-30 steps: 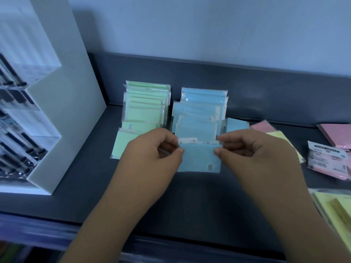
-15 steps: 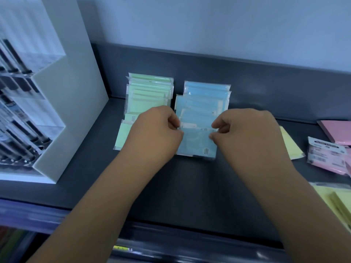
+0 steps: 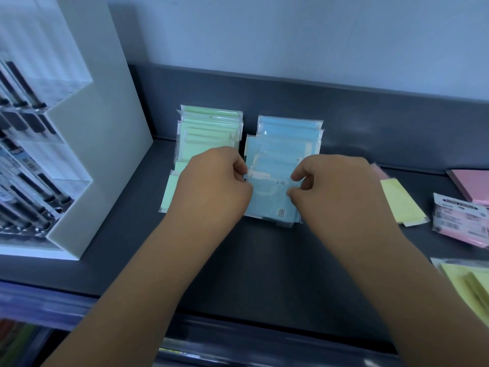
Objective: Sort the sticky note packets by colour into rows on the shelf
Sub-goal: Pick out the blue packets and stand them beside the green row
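- Centrally, the blue row (image 3: 288, 139) stands just right of the green row (image 3: 209, 131) on the dark shelf (image 3: 264, 260).
- Grip: left hand (image 3: 214, 186) pinches the front blue packet (image 3: 270, 205) at its left edge; right hand (image 3: 336, 189) pinches its right edge.
- Farther right, a yellow packet (image 3: 399, 205) and pink packets (image 3: 460, 221) lie loose.
- Far left: pen rack (image 3: 39, 154).

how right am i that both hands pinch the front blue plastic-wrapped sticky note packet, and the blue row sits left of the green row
One slip: the head view shows the blue row right of the green row, not left. Left hand and right hand do pinch the front blue packet.
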